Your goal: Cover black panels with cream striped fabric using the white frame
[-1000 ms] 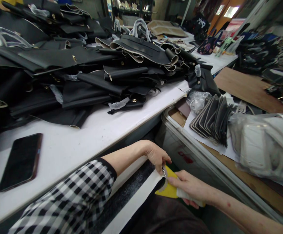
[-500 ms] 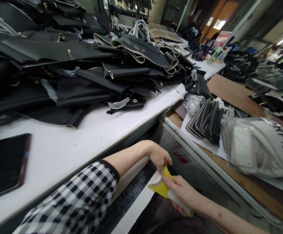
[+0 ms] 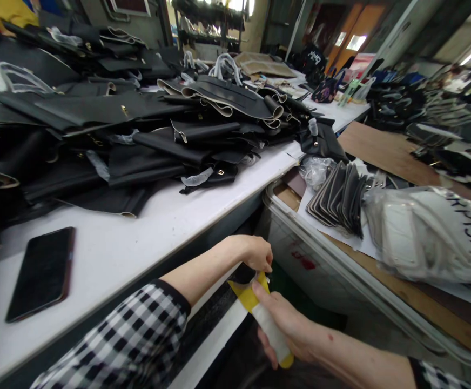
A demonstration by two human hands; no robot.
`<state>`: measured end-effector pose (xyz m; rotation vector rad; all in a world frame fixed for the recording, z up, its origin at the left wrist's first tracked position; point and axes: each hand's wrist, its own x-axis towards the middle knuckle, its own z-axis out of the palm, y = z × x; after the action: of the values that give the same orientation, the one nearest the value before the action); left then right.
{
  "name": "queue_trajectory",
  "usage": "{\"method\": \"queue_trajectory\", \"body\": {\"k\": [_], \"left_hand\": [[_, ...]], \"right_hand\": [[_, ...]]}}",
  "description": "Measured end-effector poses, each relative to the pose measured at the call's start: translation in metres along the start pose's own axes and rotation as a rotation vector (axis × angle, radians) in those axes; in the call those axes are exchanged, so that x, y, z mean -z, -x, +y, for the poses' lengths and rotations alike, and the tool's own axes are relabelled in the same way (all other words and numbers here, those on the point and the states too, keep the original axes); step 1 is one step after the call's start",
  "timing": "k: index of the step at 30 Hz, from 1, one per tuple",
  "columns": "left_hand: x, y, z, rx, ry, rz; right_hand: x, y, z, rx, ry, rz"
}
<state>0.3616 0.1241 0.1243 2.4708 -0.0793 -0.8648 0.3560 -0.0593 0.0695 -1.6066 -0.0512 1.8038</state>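
My right hand [image 3: 286, 319] is closed around a yellow-and-white folded piece [image 3: 271, 329], perhaps a wrapper or packet. The thumb presses on its yellow upper part, which flares open to the left; the lower end shows beneath my palm. Just above the yellow top edge, my left hand [image 3: 256, 253] is bent down with its fingers pinched together. What lies between those fingertips is too small to make out. Below both hands, a dark strip and a white strip [image 3: 219, 343] run slantwise along the table's near side.
Black leather bag pieces [image 3: 170, 146] are heaped on the white table [image 3: 146, 254], with a phone [image 3: 43, 273] at its near left. To the right, a glass-sided case [image 3: 300, 254] bears stacked dark panels [image 3: 338, 197] and a plastic-wrapped white bag [image 3: 425, 232].
My left fingers have moved up off the yellow piece, which my right hand has brought left and tilted more upright. The view has shifted slightly, showing more of the right forearm.
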Motion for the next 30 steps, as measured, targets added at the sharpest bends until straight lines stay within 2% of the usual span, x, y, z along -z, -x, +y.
{"method": "queue_trajectory", "body": {"k": [5,8,12,14,16,22,30], "left_hand": [[-0.003,-0.002,0.001,0.08,0.013,0.042],[-0.001,-0.002,0.0,0.126,0.014,0.061],[0.001,0.001,-0.003,0.206,0.006,0.079],[0.002,0.003,-0.005,0.235,0.007,0.087],[0.003,0.005,-0.008,0.248,0.015,0.089],[0.002,0.007,-0.016,0.259,0.029,0.096],[0.003,-0.001,-0.019,0.209,-0.032,0.089]], "right_hand": [[0.002,0.011,0.009,0.037,0.015,-0.046],[0.014,0.023,0.027,0.109,0.158,-0.087],[0.038,0.037,0.045,0.174,0.257,0.079],[0.049,0.038,0.043,0.22,0.223,0.165],[0.054,0.034,0.035,0.251,0.196,0.19],[0.057,0.014,0.015,0.213,0.241,0.102],[0.058,0.013,0.006,0.138,0.302,0.086]]}}
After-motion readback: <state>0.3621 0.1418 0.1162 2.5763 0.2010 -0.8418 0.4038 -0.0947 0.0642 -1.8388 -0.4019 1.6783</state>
